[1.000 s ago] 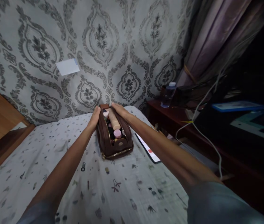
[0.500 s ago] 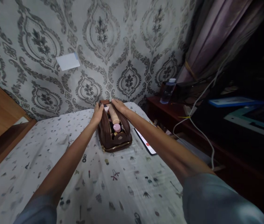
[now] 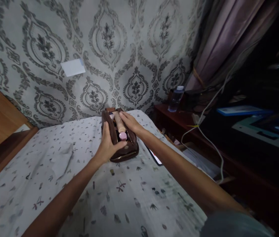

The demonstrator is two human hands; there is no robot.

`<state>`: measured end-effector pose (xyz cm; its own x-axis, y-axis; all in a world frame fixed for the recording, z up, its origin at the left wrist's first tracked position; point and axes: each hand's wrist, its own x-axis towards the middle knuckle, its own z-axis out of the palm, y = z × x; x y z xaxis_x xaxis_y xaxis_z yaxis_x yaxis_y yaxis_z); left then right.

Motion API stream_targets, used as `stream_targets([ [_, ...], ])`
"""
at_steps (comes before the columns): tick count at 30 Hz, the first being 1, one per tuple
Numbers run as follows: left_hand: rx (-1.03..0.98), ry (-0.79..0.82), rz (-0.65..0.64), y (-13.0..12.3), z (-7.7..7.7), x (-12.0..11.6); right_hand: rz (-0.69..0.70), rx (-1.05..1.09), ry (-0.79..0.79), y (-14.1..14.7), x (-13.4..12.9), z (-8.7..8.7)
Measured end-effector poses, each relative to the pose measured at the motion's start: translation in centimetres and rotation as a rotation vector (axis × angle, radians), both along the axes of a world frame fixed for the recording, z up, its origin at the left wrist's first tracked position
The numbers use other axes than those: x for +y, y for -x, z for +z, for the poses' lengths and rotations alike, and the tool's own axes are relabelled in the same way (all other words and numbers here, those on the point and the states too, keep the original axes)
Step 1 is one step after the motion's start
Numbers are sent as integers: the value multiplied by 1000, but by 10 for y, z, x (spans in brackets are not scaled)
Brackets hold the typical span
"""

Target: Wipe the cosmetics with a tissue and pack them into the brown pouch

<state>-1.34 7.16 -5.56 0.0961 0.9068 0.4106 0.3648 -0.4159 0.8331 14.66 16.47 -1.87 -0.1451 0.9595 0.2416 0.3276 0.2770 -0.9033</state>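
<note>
A brown zippered toiletry bag [image 3: 124, 154] lies on the bed, its top unzipped. Inside show a beige tube [image 3: 120, 123] and a round pink cap or jar [image 3: 123, 136]; deeper contents are too dark to make out. My left hand [image 3: 107, 144] holds the bag at its near left, with fingers along the left side and the thumb reaching over the near end. At the far right side, my right hand [image 3: 130, 123] grips the bag's rim, fingers together and pointing away from me.
The bed has a white patterned sheet [image 3: 119, 204]. A phone or tablet with a lit screen [image 3: 156, 157] lies right of the bag, partly behind my right forearm. A water bottle [image 3: 176, 99] stands on the dark red desk [image 3: 162, 113], where a white cable [image 3: 212, 146] hangs down.
My left hand has slid toward me along the bag, and its thumb now crosses the near end. The right hand has shifted slightly nearer along the right rim.
</note>
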Motion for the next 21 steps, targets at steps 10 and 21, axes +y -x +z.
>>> stream_targets([
  [10, -36, 8, -59, 13, 1, -10, -40, -464, -73, 7, -64, 16],
  [21, -237, 173, 160, 44, 25, 119, -85, -511, -89, 12, -72, 22],
])
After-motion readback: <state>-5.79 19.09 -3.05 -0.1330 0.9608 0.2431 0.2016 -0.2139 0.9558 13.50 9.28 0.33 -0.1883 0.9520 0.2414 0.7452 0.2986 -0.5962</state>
